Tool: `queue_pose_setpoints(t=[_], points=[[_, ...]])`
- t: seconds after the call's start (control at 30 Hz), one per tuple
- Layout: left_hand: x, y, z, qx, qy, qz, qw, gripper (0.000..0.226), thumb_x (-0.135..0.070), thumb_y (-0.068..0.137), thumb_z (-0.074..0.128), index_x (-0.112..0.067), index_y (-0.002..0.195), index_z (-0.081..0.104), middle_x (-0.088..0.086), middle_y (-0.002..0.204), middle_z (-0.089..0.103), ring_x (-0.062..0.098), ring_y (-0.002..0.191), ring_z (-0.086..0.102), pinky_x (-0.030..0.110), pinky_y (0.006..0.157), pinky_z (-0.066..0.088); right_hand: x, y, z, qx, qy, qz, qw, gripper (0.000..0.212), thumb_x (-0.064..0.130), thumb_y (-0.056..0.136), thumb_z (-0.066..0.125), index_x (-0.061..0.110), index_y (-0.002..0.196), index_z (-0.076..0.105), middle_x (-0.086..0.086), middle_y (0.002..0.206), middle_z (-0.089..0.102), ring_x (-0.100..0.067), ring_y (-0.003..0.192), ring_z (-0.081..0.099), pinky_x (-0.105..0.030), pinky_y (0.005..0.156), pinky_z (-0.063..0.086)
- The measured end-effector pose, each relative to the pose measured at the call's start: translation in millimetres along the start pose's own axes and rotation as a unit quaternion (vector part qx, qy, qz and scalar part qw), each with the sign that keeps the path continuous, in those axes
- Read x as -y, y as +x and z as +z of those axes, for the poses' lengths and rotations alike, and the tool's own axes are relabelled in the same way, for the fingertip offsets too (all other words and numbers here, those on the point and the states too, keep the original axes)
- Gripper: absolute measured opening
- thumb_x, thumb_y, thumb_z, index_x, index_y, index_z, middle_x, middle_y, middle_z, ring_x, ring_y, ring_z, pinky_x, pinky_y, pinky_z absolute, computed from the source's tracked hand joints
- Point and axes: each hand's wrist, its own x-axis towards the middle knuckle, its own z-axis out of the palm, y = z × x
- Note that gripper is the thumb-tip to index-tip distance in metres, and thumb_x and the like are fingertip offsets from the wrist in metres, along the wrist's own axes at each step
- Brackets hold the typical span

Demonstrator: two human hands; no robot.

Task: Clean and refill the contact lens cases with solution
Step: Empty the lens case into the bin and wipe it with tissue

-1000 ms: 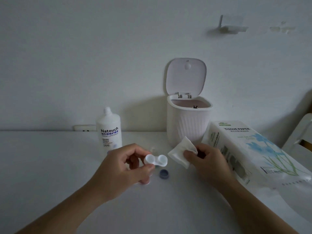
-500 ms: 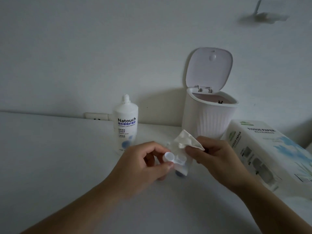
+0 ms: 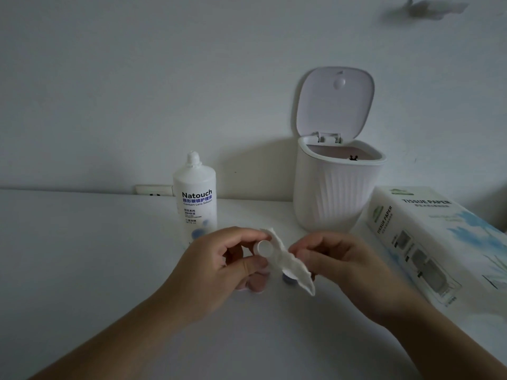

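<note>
The lens case (image 3: 264,247) is held up above the table (image 3: 82,270), in front of and a little right of the solution bottle (image 3: 195,198). Only one round white well of it shows; the other end is covered by a crumpled tissue (image 3: 290,266).

In the head view, the left hand (image 3: 219,272) pinches the case, with the thumb below the well and the curled fingers above it. The right hand (image 3: 343,267) has its fingers curled around the tissue and presses it against the covered end of the case, just right of the well.

Under the tissue, a small blue cap (image 3: 288,279) lies on the table. A pink thing shows under the left hand, mostly hidden.

The bottle stands upright near the wall, and its top looks uncapped. To the bottle's right stands a ribbed white bin (image 3: 336,198) with its lid (image 3: 334,102) tipped up. Further right of the bin lies a tissue pack (image 3: 428,237), close to the right hand. A wall socket (image 3: 153,190) shows just left of the bottle.
</note>
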Motion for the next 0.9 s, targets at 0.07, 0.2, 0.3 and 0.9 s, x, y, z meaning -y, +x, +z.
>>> queue_pose_setpoints(t=[0.07,0.2,0.3,0.9], points=[[0.7,-0.5,0.3,0.016,0.024,0.0,1.0,0.04,-0.001,0.089,0.072,-0.039,0.103,0.076,-0.004,0.065,0.069,0.007,0.06,0.07,0.016,0.062,0.056,-1.7,0.4,3.0,-0.005,-0.002,0.013,1.0,0.022,0.022,0.072,0.082,0.008,0.084,0.07,-0.022,0.083,0.073,-0.041,0.071,0.068,-0.031,0.067,0.056],[1.2,-0.6,0.9,0.027,0.037,0.013,0.999,0.037,-0.006,0.091,0.072,-0.039,0.107,0.074,-0.002,0.066,0.07,0.009,0.065,0.071,0.015,0.064,0.056,-2.5,0.9,7.5,0.013,0.025,0.029,0.999,0.023,0.019,0.072,0.085,0.013,0.089,0.072,-0.01,0.085,0.075,-0.018,0.073,0.071,-0.023,0.065,0.055],[0.3,-1.4,1.4,0.026,0.074,0.032,0.996,0.033,-0.012,0.09,0.073,-0.04,0.107,0.073,-0.007,0.067,0.07,0.008,0.066,0.069,0.015,0.064,0.055,-4.2,-0.8,8.4,0.045,-0.004,0.035,0.998,0.02,0.032,0.078,0.08,0.021,0.094,0.078,-0.005,0.089,0.078,-0.013,0.078,0.072,-0.022,0.069,0.055],[4.0,-3.4,6.4,0.02,0.111,0.073,0.991,0.023,-0.023,0.072,0.085,-0.024,0.089,0.07,0.002,0.077,0.065,0.017,0.065,0.057,0.017,0.062,0.045,-4.1,-2.7,7.7,0.038,-0.038,0.053,0.997,0.029,0.04,0.085,0.069,0.012,0.084,0.074,-0.004,0.072,0.071,-0.016,0.064,0.064,-0.025,0.062,0.051]])
